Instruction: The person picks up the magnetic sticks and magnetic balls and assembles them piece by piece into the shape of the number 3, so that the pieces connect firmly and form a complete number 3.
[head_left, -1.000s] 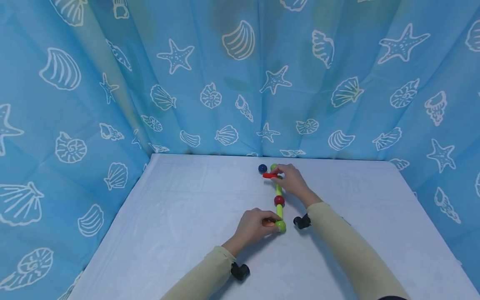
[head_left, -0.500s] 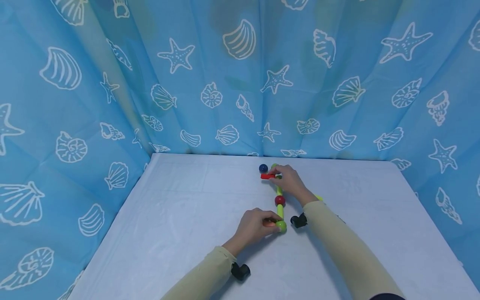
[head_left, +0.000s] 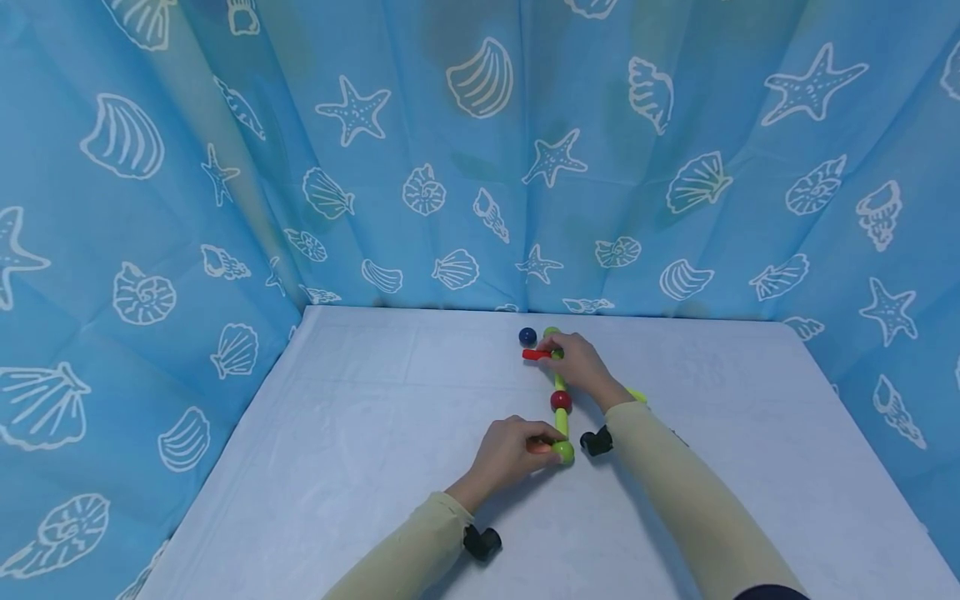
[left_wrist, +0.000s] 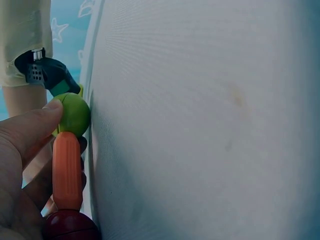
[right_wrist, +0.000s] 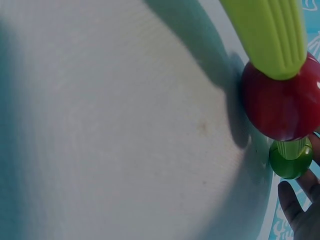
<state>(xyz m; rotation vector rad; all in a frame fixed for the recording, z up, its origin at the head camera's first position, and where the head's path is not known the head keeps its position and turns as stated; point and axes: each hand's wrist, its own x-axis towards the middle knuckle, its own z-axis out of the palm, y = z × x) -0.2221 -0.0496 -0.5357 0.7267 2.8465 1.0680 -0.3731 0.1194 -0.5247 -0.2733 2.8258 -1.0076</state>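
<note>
In the head view, a chain of toy balls and rods runs away from me: a green ball [head_left: 563, 452], a green rod [head_left: 562, 423], a red ball [head_left: 560, 401] and another rod. My left hand [head_left: 506, 454] pinches the near green ball. An orange rod [left_wrist: 66, 170] joins that ball to a dark red ball [left_wrist: 70, 227] in the left wrist view. At the far end, my right hand [head_left: 581, 362] pinches a red rod [head_left: 535, 354] beside a partly hidden dark green ball [head_left: 557, 354]. In the right wrist view the chain's red ball [right_wrist: 282, 102] looms close.
A blue ball [head_left: 527, 337] lies behind the red rod, and a light green ball [head_left: 552, 332] is partly behind my right fingers. Something yellow-green [head_left: 637, 395] peeks past the right sleeve. A white cloth covers the table [head_left: 360, 400]; a blue shell-print curtain [head_left: 420, 233] surrounds it.
My right hand and the red rod have shifted slightly left and toward me. The yellow-green thing by the right sleeve has come into sight. My left hand stays on the near green ball.
</note>
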